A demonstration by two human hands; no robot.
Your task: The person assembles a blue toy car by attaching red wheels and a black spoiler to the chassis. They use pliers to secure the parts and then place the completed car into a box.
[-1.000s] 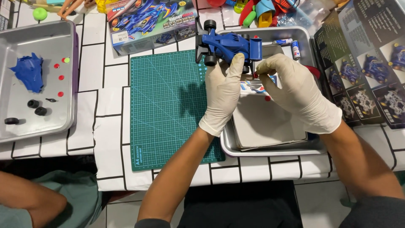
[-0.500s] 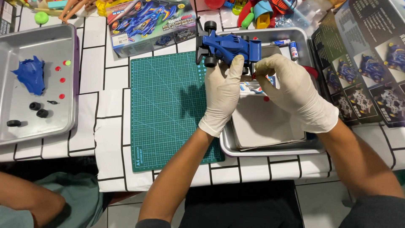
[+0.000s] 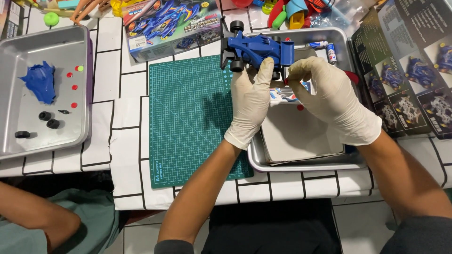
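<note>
The blue toy car was held above the far edge of the metal tray, beside the green cutting mat. The left hand gripped its body; the right hand fingers pinched its rear end.

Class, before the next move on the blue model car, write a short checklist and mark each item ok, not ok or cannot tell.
1. Blue model car held by the left hand: ok.
2. Right hand fingertips at the car's rear: ok.
3. Grip firmness: cannot tell.
4. Both gloves on: ok.
5. Cutting mat free for setting down: ok.
6. Loose black wheels kept in the left tray: ok.
</note>
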